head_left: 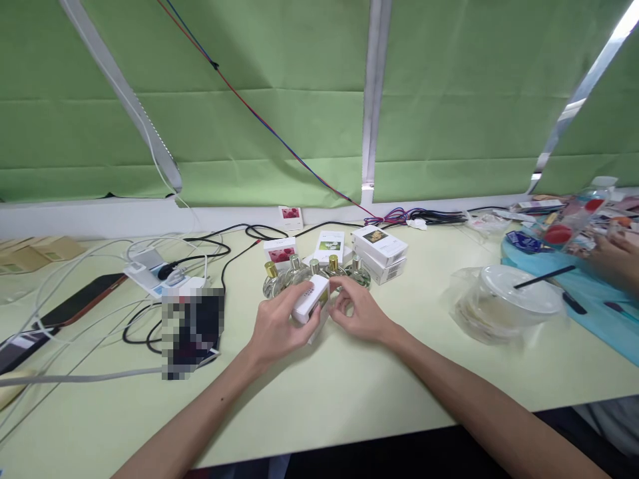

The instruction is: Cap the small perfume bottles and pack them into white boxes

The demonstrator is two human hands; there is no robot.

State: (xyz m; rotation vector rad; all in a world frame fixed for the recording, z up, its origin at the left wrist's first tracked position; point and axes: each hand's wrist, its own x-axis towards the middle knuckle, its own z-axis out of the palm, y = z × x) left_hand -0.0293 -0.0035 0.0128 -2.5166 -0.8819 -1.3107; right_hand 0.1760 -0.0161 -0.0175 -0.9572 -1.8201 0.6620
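Observation:
My left hand (282, 326) is closed around a small white perfume box (303, 303), held tilted above the table with a printed picture on one side. My right hand (362, 311) is at the box's right end, fingers curled in and index fingertip against its edge; what the thumb touches is partly hidden. Just behind the box stands a row of several round glass perfume bottles (272, 283) with gold and silver caps. More white boxes lie behind them: one with a red picture (280, 251), one with a green picture (330, 247), and a stack (382, 249) at right.
Left lie a power strip (150, 269), tangled cables, a phone (82, 299) and a blurred-out dark object (194, 332). A bagged lidded bowl (519, 293) with a black straw stands right. Beyond it, another person's hand (616, 256) is over a cluttered blue mat (594, 313).

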